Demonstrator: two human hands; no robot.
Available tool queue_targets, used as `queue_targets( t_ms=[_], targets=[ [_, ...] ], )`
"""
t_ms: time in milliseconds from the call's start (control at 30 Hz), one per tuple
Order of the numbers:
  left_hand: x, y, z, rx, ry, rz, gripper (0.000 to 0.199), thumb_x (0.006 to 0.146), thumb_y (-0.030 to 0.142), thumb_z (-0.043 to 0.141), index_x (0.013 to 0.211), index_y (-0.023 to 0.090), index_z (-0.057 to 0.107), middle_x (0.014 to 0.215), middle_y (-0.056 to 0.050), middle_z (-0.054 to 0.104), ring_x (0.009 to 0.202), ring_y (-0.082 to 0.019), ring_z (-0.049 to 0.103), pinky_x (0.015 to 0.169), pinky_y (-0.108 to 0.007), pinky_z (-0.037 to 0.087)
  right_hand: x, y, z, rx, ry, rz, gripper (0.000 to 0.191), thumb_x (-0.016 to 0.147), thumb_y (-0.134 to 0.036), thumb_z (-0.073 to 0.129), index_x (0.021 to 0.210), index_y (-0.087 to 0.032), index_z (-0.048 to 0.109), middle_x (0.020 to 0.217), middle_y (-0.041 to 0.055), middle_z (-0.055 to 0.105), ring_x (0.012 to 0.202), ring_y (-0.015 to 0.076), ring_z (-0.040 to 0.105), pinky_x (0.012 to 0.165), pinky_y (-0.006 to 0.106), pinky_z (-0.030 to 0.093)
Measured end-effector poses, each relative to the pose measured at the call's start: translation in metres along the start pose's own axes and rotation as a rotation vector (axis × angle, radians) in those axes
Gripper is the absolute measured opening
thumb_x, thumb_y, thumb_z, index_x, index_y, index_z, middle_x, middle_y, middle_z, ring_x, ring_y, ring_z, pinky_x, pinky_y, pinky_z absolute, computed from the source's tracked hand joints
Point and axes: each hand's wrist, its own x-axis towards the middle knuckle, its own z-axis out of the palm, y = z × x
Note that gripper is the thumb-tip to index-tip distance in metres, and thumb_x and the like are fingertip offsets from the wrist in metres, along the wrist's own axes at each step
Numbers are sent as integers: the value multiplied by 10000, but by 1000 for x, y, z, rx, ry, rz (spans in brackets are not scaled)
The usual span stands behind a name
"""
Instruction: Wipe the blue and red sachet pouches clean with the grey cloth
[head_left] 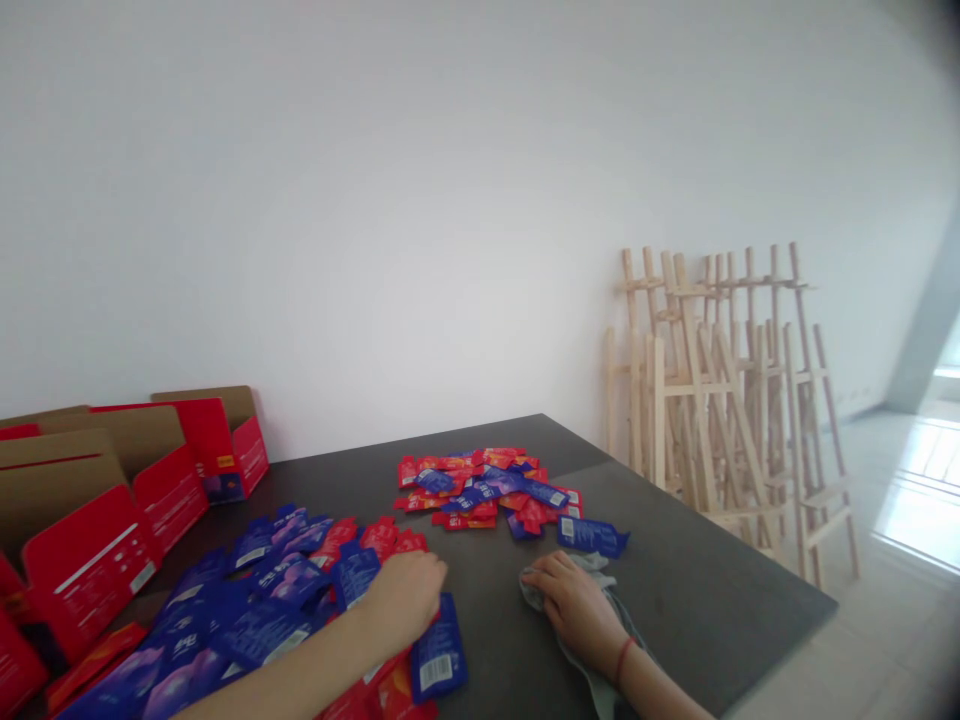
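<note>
My right hand (576,608): over cloth (598,688), grip unclear; pushing forward could shove the packet (591,536) ahead. My left hand (403,597): curled, contents hidden.

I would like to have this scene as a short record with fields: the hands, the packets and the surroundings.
Left hand: curled, over the near pile; grip not clear
Right hand: on a grey cloth
Near pile: red and blue packets
Far pile: red and blue packets
Single packet: blue, between far pile and cloth
Table: dark top
Boxes: red outside, open, at picture's left
Background: wooden easels, white wall
</note>
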Motion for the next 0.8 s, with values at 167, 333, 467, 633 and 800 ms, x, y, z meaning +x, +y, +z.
queue_targets(
  t_ms=[167,333,467,633,800],
  targets=[
    [110,71,14,-59,75,110,283,979,165,528,1243,127,621,1259,-142,647,1182,-248,604,960,-354,498,-1,3,0,26,25,-1,533,779,-20,445,1167,-255,725,1192,55,691,1133,231,560,1006,326,434],
    [163,91,34,-42,42,102,328,986,362,636,1244,162,608,1221,-101,625,1031,-243,644,853,-440,566,-1,5,1,65,38,-9,518,780,-33,442,1134,-267,739,1162,52,699,1115,236,567,999,333,439],
    [167,88,45,-20,14,144,326,978,372,650,1227,165,614,1206,-92,628,1010,-234,647,849,-437,570,-1,7,3,75,36,-6,511,763,-30,447,1103,-266,747,1142,55,700,1107,240,570,1002,342,436],
    [142,89,46,-11,26,190,177,998,126,527,1068,97,687,1011,-123,709,950,-249,688,790,-376,562,-3,10,2,118,84,-45,482,750,-38,446,1052,-259,749,1136,65,699,1092,248,578,983,362,458],
    [95,99,46,4,45,207,261,941,14,477,1020,81,716,927,-151,735,870,-277,717,694,-351,548,-8,19,3,150,273,-41,417,835,-90,429,1080,-241,731,1207,101,676,1146,269,573,1031,431,454]
  ],
)
